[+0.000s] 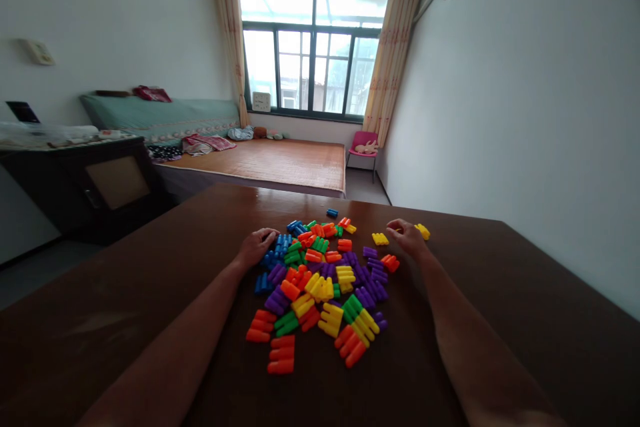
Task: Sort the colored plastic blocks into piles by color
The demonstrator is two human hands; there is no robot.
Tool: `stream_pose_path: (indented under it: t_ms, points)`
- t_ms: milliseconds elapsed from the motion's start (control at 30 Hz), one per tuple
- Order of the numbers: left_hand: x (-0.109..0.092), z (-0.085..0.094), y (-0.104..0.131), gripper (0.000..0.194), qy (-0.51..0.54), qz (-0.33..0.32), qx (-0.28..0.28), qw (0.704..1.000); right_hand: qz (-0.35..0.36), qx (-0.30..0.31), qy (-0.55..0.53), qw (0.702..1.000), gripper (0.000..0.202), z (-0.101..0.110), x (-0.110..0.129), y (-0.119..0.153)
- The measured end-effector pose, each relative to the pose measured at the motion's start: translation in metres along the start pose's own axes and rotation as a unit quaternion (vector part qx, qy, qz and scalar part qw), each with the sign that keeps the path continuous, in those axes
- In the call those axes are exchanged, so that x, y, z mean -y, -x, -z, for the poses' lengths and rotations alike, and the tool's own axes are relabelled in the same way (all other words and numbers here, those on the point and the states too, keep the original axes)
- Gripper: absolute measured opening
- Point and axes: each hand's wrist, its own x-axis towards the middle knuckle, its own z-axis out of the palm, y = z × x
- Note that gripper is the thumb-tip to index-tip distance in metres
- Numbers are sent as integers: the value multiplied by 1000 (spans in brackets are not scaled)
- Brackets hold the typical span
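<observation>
1. We see a pile of plastic pieces [320, 287] in orange, yellow, green, purple and blue, spread over the brown table [150, 320] between our forearms.
2. Our left hand [257, 247] is at the pile's left edge, beside the blue pieces [283, 243]; its fingers curl loosely, and we cannot tell whether they grip anything.
3. Our right hand [406, 237] is to the right of the pile, fingers bent, between one yellow piece [380, 239] on its left and more yellow pieces [423, 231] on its right; we cannot tell whether it holds one.
4. Near the table's far edge, we see a small blue piece [332, 213] lying apart.
5. Beyond the table we see a bed [280, 161] and a pink chair [364, 145].
</observation>
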Motion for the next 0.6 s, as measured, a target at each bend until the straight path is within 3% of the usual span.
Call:
stream_pose_path:
  t_ms: [233, 300, 367, 467, 600]
  points:
    - [-2, 2, 0, 49, -15, -3, -3, 1000, 17, 44, 142, 989, 29, -24, 7, 4]
    - [-4, 2, 0, 49, -20, -4, -4, 1000, 3, 9, 161, 987, 29, -19, 5, 2]
    - [-5, 2, 0, 50, -22, -2, -5, 1000, -36, -73, 192, 978, 32, -5, -3, 0]
    - [-6, 3, 1, 49, -21, 0, -2, 1000, -108, -171, 256, 945, 36, 17, -21, 0]
    - [-8, 4, 1, 47, -24, 1, -4, 1000, -138, -166, 293, 932, 33, 21, -33, 1]
